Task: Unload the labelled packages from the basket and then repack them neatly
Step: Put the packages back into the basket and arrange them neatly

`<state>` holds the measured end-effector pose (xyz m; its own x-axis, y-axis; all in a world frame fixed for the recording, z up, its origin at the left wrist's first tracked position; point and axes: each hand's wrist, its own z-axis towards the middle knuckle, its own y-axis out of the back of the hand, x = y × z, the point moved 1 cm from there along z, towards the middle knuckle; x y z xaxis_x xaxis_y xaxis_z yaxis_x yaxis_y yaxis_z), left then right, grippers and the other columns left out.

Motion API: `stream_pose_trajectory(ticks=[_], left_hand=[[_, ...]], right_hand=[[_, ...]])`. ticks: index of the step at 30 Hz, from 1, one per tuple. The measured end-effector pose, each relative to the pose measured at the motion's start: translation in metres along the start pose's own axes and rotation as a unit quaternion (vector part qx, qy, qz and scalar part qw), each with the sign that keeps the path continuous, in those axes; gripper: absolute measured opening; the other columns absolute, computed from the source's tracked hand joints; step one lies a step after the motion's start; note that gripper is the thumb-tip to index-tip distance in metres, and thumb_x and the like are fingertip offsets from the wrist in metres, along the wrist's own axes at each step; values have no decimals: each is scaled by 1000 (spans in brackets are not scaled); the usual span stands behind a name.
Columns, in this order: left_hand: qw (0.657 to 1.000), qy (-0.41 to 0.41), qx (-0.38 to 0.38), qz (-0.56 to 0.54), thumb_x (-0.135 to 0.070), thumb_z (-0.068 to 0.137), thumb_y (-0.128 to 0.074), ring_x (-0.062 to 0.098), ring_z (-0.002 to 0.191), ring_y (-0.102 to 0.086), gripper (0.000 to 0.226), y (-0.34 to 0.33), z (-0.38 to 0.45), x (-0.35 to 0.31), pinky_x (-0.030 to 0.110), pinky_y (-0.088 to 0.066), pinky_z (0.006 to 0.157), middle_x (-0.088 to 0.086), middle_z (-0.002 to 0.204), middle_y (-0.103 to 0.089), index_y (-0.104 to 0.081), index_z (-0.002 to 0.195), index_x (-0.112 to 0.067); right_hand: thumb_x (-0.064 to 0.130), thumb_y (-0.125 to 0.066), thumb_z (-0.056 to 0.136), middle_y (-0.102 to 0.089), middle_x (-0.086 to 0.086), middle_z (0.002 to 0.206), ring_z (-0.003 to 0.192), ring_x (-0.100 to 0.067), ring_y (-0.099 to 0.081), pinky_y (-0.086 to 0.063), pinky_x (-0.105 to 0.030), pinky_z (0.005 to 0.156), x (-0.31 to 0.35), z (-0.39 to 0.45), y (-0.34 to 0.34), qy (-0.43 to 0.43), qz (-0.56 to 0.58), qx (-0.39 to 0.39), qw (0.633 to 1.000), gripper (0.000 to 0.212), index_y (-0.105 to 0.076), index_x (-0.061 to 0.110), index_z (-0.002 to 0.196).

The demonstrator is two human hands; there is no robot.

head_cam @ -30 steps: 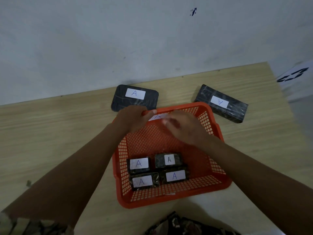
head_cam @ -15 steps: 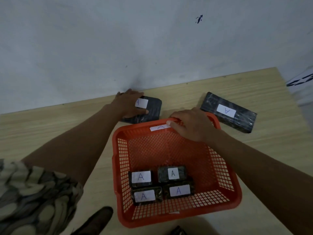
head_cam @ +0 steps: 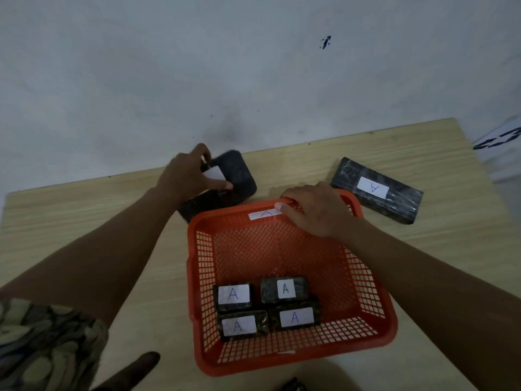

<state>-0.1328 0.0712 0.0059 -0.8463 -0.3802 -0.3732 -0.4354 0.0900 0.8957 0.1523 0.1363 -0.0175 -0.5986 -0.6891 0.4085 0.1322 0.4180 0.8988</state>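
An orange mesh basket (head_cam: 363,280) sits on the wooden table (head_cam: 70,221), with a white "A" label (head_cam: 265,214) on its far rim. Several small black packages with "A" labels (head_cam: 267,306) lie in its near end. My left hand (head_cam: 189,173) grips a black rounded package (head_cam: 236,176) behind the basket and has it tilted up off the table. My right hand (head_cam: 315,210) holds the basket's far rim. A long black package labelled "A" (head_cam: 377,190) lies flat to the right of the basket.
A pale wall (head_cam: 225,66) rises directly behind the table's far edge. The table's right edge runs close to the long package. A foot (head_cam: 132,371) shows on the floor at the bottom left.
My left hand went from the basket's rim to the rounded black package and has lifted its far end. My right hand settled on the far rim. The view has shifted so the basket appears nearer.
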Motion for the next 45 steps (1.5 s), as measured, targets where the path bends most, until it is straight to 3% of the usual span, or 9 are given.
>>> stream_pose_trajectory(ticks=[5,9,13,17,21,26,30,39,45], left_hand=[[994,18,-77,-78,-59,57,-85,25,77,-58,71,50,-23,-10,32,-44,60,6,90,-61,-51,103,-16],[996,-16,-54,-75,-48,75,-77,23,84,-55,61,78,-45,-27,22,-38,56,2,98,-56,-49,118,-14],[990,-66,60,-109,-26,80,-78,27,88,-63,63,86,-68,-41,32,-55,62,8,103,-54,-30,121,-18],[976,-101,156,-117,-37,75,-80,8,92,-64,56,67,-84,-68,25,-58,66,-9,105,-60,-46,118,-25],[963,-128,218,-94,-38,75,-79,7,93,-65,51,24,-88,-91,23,-54,71,-9,107,-65,-60,121,-28],[958,-110,258,-56,-40,84,-69,15,94,-63,54,-21,-84,-88,40,-54,86,-1,117,-65,-55,136,-30],[962,-119,247,9,-40,95,-55,14,102,-55,43,-39,-83,-83,24,-39,75,3,126,-62,-52,136,-24],[973,-119,200,15,-34,96,-56,17,110,-57,41,-48,-81,-77,27,-42,83,2,129,-60,-48,135,-23],[978,-168,115,37,-48,82,-70,26,131,-46,85,-64,-108,-60,39,-38,105,10,147,-46,-30,151,-18]], right_hand=[[54,-39,99,-67,9,85,76,-12,-59,-44,-36,84,4,0,8,4,24,24,999,40,-67,26,102],[49,-42,99,-71,2,102,89,-18,-64,-51,-38,84,-1,3,18,-29,61,94,993,35,-64,29,115],[45,-46,96,-72,4,106,97,-19,-65,-53,-44,89,-16,-2,29,-46,59,70,995,29,-66,31,111],[46,-49,98,-68,5,123,113,-18,-62,-49,-45,99,-31,-17,33,-81,85,77,990,31,-63,35,123],[46,-52,98,-65,5,131,120,-18,-59,-48,-45,102,-33,-22,31,-93,128,63,985,35,-63,33,128],[40,-55,98,-64,4,132,121,-19,-57,-47,-43,103,-33,-22,34,-101,163,76,979,33,-63,32,129],[41,-52,99,-63,3,134,124,-21,-55,-45,-43,104,-32,-23,33,-104,161,80,978,34,-61,34,132],[42,-52,99,-66,7,130,122,-17,-58,-43,-35,100,-33,-25,30,-90,136,38,986,32,-63,38,129],[46,-50,99,-66,6,129,120,-18,-59,-43,-35,98,-35,-26,25,-86,110,20,990,33,-63,39,128]])
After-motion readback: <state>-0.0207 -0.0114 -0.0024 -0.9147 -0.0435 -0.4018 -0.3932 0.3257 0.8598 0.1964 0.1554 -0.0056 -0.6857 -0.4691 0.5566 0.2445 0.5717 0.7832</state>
